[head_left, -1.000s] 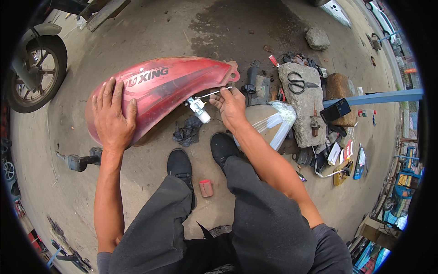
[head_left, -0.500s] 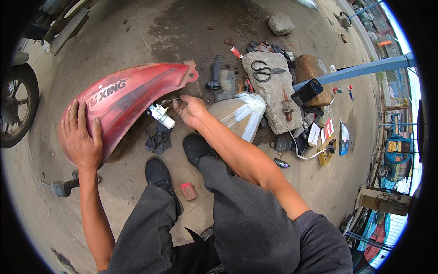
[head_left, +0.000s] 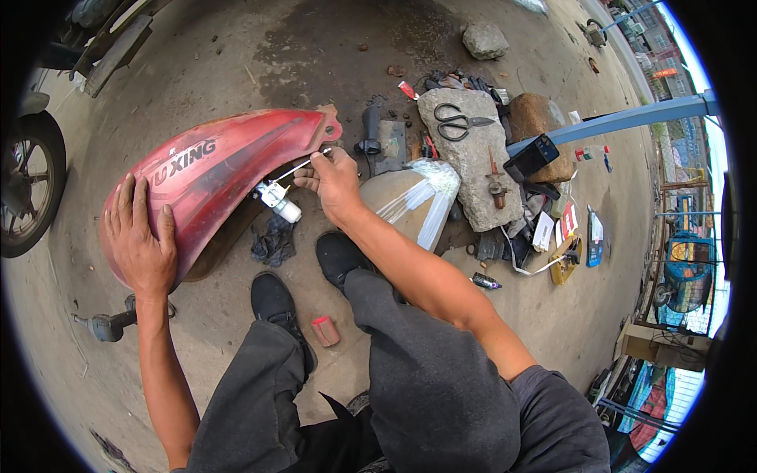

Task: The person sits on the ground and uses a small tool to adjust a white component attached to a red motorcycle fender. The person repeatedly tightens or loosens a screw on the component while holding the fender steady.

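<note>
A red motorcycle fuel tank point(head_left: 236, 142) lies on the concrete, its bracketed end pointing to the far right. My left hand point(head_left: 143, 244) rests flat on the tank's near left side, fingers stretched out. From the tank's underside sticks out a silver fuel valve point(head_left: 270, 193) with a whitish cup point(head_left: 290, 211). My right hand point(head_left: 335, 183) pinches a slim silver wrench point(head_left: 298, 169) just right of the valve. The wrench's far end reaches the valve's top, where its exact contact is hard to make out.
Black scissors point(head_left: 453, 122) and a rusty tool point(head_left: 497, 189) lie on a stone slab point(head_left: 465, 173). Nearby are a plastic-wrapped rounded piece point(head_left: 394, 201), a black rag point(head_left: 274, 240), a red cylinder point(head_left: 325, 331) and a phone-like device point(head_left: 531, 158). A motorcycle wheel point(head_left: 31, 181) stands at left.
My right hand has shifted slightly up and right, and the silver wrench has swung to a steeper slant, showing more of its length. The tank and left hand stay put.
</note>
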The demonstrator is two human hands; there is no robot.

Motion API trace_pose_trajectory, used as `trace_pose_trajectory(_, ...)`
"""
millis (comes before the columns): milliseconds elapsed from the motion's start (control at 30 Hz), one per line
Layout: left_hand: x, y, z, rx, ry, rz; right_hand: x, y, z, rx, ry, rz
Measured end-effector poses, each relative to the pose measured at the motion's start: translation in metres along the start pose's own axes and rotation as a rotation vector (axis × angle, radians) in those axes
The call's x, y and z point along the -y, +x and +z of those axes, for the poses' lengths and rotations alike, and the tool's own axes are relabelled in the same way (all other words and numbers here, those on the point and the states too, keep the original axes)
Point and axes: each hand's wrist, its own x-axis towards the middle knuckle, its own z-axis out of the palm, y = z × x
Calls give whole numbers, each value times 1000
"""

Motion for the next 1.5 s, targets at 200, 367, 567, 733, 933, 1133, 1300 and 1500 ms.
trace_pose_trajectory(200,0,1,-1,-2,-3,8,-32,31,-18,-53,258,469)
trace_pose_trajectory(367,-3,2,-2,-9,29,5,-54,40,-29,-60,470,671)
trace_pose_trajectory(567,0,0,-2,-1,31,-3,-33,27,-24,-148,285,396)
trace_pose_trajectory(733,-2,1,-2,-3,26,1,-12,14,-13,-47,125,165)
trace_pose_trajectory(933,-1,1,-1,4,-8,-4,-1,4,-5,13,24,-14)
trace_pose_trajectory(1133,-1,0,-2,1,-3,0,2,0,-2,18,8,-38)
trace_pose_trajectory(1300,-2,2,-2,-4,-1,3,-2,6,-8,17,50,34)
trace_pose_trajectory(1500,-1,1,-1,-7,1,5,-5,8,-9,-8,85,92)
